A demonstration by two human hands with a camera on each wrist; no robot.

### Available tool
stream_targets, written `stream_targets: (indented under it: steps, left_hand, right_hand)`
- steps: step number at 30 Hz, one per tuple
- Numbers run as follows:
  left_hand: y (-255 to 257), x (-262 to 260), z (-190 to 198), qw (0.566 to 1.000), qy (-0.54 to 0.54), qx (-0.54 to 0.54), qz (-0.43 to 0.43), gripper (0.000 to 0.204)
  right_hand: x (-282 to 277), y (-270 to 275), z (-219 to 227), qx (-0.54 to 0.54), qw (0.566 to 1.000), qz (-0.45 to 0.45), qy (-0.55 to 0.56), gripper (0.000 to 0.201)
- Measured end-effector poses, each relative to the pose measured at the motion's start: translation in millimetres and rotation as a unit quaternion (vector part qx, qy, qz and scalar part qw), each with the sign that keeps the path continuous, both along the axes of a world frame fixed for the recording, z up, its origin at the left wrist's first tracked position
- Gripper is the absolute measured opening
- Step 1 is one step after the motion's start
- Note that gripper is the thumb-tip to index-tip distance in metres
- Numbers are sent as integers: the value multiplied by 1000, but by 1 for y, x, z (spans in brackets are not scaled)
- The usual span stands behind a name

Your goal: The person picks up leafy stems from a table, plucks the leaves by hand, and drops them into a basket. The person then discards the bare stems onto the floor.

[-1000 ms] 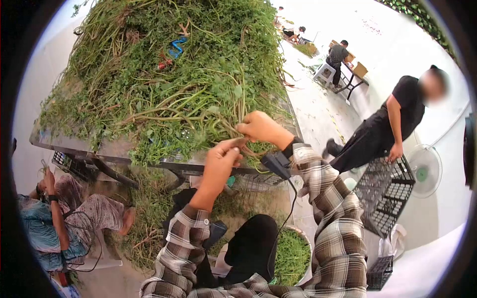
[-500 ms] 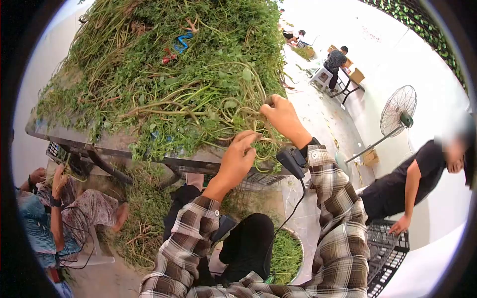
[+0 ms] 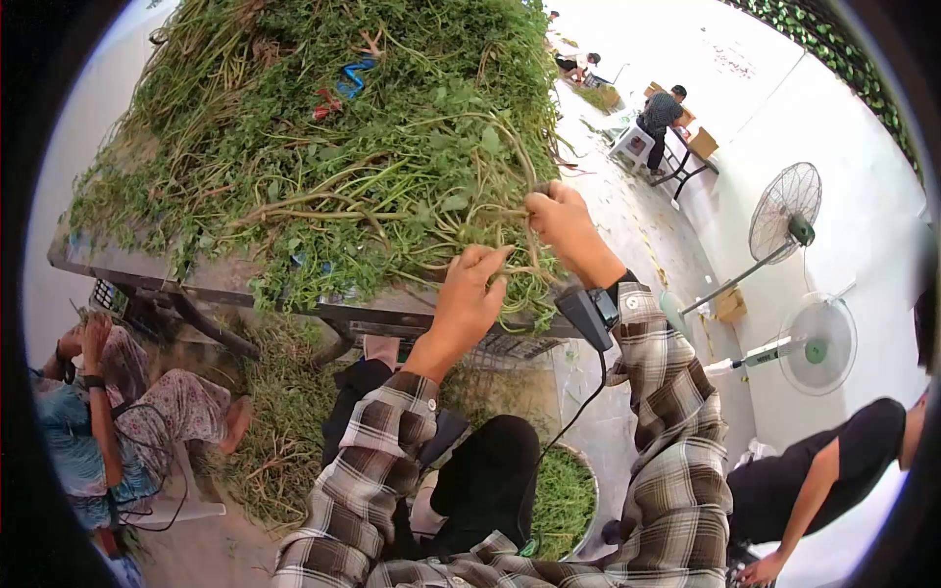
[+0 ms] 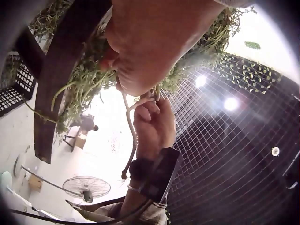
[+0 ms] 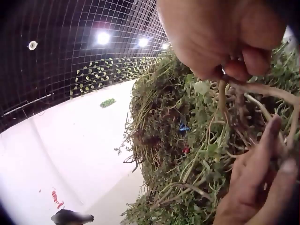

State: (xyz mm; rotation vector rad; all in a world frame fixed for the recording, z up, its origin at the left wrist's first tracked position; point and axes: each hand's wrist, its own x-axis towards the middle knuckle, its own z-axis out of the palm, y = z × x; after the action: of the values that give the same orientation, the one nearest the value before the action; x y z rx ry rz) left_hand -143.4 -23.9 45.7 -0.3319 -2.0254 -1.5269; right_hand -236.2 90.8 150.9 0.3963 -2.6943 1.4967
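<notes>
A big heap of leafy green plants [image 3: 294,186] with long stems covers the table in the head view. At its near right corner, my right hand [image 3: 573,233] grips a brownish stem [image 5: 222,101] with curled fingers. Below and to the left of it, my left hand [image 3: 469,302] has thumb and forefinger around a stem [image 5: 293,124], close over the table edge. A forked stem [image 4: 130,124] hangs between the hands in the left wrist view. Leaves and crossing stems lie just beyond both hands.
Under the table [image 3: 196,284] lie more plants [image 3: 274,461]. A round tub [image 3: 594,510] of greens stands by my knee. One person [image 3: 98,421] sits at the left; another [image 3: 833,480] in black bends at the right. Two fans [image 3: 784,216] stand behind on the right.
Both hands have moved right along the heap's near edge, the right hand also upward. The person in black has moved farther right and lower. The black crate has mostly left the view.
</notes>
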Motion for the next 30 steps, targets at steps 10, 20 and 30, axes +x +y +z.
stream_targets:
  steps: [10, 20, 30]
  left_hand:
    - [-2, -1, -11, 993, -87, -82, 20, 32]
    - [-5, -2, -12, 988, -126, -91, 14, 36]
    - [-5, -4, -13, 986, -151, -68, -2, 30]
  right_hand:
    - [-43, 30, 65, 145, 967, -59, 204, 29]
    - [-55, 35, 164, 174, 901, -76, 391, 38]
    - [-44, 36, 182, 77, 918, -130, 366, 26]
